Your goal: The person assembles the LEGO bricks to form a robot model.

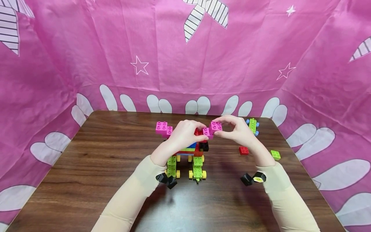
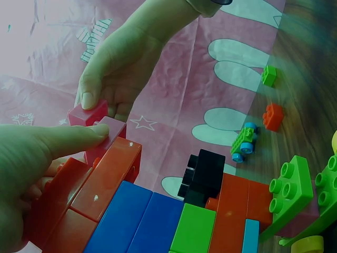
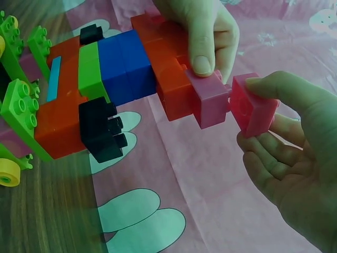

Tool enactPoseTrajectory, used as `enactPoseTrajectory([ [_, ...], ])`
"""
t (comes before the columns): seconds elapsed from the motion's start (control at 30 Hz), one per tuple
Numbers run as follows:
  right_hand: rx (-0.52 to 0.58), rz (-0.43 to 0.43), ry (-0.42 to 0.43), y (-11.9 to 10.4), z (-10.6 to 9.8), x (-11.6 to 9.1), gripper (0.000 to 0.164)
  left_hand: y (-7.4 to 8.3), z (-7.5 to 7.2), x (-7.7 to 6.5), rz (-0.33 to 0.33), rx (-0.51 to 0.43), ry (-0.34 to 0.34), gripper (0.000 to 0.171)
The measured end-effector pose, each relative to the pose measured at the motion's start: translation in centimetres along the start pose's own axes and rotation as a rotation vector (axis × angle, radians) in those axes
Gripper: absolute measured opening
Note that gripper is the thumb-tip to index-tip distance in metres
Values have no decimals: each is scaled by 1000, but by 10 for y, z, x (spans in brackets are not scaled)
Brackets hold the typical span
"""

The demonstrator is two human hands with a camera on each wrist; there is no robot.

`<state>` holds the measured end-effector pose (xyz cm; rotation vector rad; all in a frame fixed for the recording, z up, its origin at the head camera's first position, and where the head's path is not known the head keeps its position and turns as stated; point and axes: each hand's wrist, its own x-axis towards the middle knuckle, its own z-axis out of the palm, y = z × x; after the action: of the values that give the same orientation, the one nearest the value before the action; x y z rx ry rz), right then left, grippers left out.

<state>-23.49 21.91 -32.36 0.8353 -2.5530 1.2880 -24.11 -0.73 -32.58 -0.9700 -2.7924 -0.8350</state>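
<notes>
A toy building-brick model [image 1: 189, 149] stands on the table, with blue, red, green and black bricks above lime wheeled bases [image 1: 197, 169]. My left hand [image 1: 184, 133] grips its upper right end, thumb on a pink brick [image 3: 210, 100] joined to a red brick [image 3: 174, 92]. Between thumb and fingers, my right hand [image 1: 236, 129] pinches another pink brick [image 3: 254, 108]. That brick is tilted right beside the model's pink one; whether their studs are engaged I cannot tell. More pink bricks [image 1: 161, 127] form the model's left end. My left hand hides part of the top in the head view.
On the table's right side lie a loose red brick [image 1: 243, 150], a lime brick [image 1: 275, 155] and a lime wheeled base with blue wheels [image 1: 253, 126]. A pink patterned cloth [image 1: 174, 74] rises behind and along the sides of the wooden table [image 1: 101, 167].
</notes>
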Motion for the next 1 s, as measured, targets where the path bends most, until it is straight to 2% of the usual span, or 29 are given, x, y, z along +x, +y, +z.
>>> enactPoseTrajectory([
  [0.37, -10, -29, 2, 4, 2, -1, 37, 1, 1, 1, -6, -3, -4, 42],
  [0.7, -45, -38, -37, 1, 1, 1, 36, 1, 0, 1, -11, -13, -11, 42],
  [1.0, -102, -63, -50, 1, -1, 2, 36, 1, 0, 1, 9, 1, -5, 41],
])
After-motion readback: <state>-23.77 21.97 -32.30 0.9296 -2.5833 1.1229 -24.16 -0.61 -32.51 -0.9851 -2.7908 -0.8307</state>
